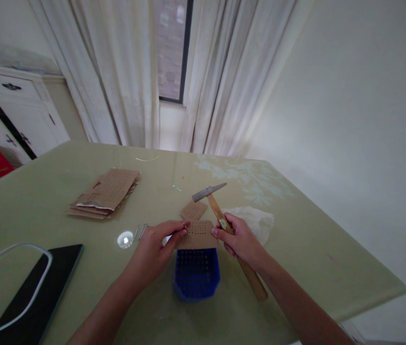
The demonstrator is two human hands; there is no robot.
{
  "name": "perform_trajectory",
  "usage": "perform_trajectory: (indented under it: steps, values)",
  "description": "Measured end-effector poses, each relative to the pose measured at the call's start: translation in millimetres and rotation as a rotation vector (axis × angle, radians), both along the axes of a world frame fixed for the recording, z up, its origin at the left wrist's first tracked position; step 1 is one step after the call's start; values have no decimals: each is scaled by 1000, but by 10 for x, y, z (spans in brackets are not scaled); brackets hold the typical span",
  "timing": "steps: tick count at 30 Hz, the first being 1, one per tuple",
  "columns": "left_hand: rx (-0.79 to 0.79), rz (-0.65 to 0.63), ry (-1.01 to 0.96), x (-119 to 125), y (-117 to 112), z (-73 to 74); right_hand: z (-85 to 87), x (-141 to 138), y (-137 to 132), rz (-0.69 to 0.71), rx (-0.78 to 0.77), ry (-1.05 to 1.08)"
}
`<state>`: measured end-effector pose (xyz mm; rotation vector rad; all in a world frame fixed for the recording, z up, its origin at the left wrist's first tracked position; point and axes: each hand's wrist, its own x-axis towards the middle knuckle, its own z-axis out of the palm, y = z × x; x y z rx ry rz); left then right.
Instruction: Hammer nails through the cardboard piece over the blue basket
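My right hand (238, 239) is wrapped round the wooden handle of a hammer (220, 211), whose metal head points left above the table. My left hand (160, 244) pinches a small nail (184, 225) upright at the left edge of a perforated cardboard piece (199, 234). That piece lies on top of a blue perforated box (196, 274) near the table's front. A second small perforated cardboard piece (193, 210) lies just behind, under the hammer head.
A stack of perforated cardboard sheets (104, 194) lies at the left middle of the green table (296, 239). Several loose nails (140, 231) and a round shiny lid (125, 239) sit left of my hand. A black tablet (41, 292) with white cable is front left; crumpled white plastic (256, 220) lies right.
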<state>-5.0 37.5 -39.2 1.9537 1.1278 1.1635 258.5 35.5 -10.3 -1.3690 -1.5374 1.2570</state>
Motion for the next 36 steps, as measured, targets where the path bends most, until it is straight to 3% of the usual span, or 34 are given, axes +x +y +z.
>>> perform_trajectory:
  steps: [5, 8, 15, 18, 24, 31, 36]
  values:
    - [72, -10, 29, -2, 6, -10, -5, 0, 6, -4, 15, -75]
    - [128, -17, 24, 1, 4, -4, 90, 57, -23, 2, 55, -180]
    - [174, -14, 61, 11, -35, 13, 861, 183, -258, 236, 365, -720]
    - [165, 3, 54, 11, -51, 17, 1053, 142, -329, 272, 406, -820]
    - [197, 22, 74, 20, -64, 37, 1034, 99, -415, 345, 465, -930]
    - [163, -8, 135, 28, -79, 52, 912, 104, -505, 284, 487, -874]
    - [132, -2, 114, 35, -86, 43, 930, 117, -511, 270, 495, -852]
